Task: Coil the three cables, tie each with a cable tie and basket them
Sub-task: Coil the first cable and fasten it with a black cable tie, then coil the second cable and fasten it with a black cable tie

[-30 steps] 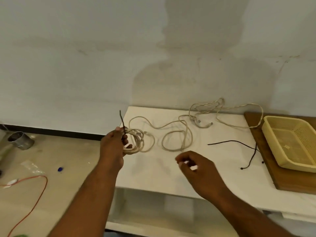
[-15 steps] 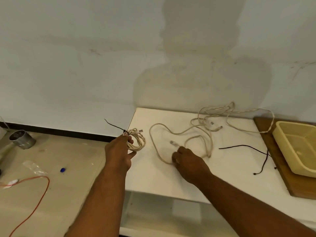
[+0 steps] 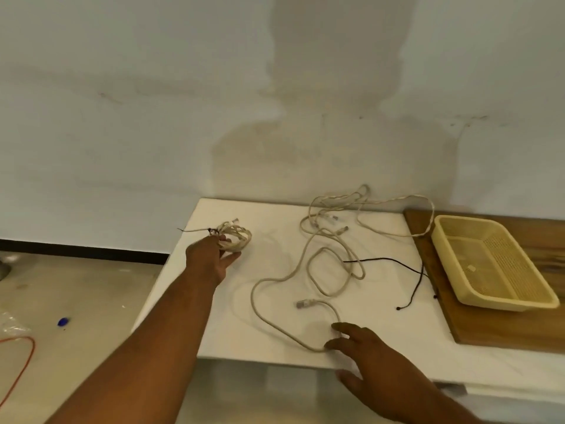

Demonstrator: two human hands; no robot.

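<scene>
**Cables on the white table, one already in a bundle**

The coiled cable (image 3: pixel 235 238) is a small cream bundle near the back left corner of the table (image 3: pixel 275 341). A thin black cable tie (image 3: pixel 195 230) is wrapped around it, and its tail sticks out to the left. The left hand (image 3: pixel 211 258) holds this bundle — the fingers are curled around the loops.

A second cream cable (image 3: pixel 293 276) lies loose in the middle of the table. It makes big wavy loops, and its plug end (image 3: pixel 305 304) points left near the front. The right hand (image 3: pixel 363 353) is at the front edge of the table, fingers spread, with the fingertips (image 3: pixel 336 327) touching this cable's front loop. It is not closed around it.

A third cream cable (image 3: pixel 367 203) is tangled at the back by the wall (image 3: pixel 275 87), and one loop reaches over onto the wooden board (image 3: pixel 489 332) on the right.

The yellow basket (image 3: pixel 501 301) sits on that board — nothing but a small tag shows inside. Two more black cable ties (image 3: pixel 382 261) lie on the table between the loose cable and the board.

On the floor (image 3: pixel 76 286) to the left lies an orange wire (image 3: pixel 24 359).
</scene>
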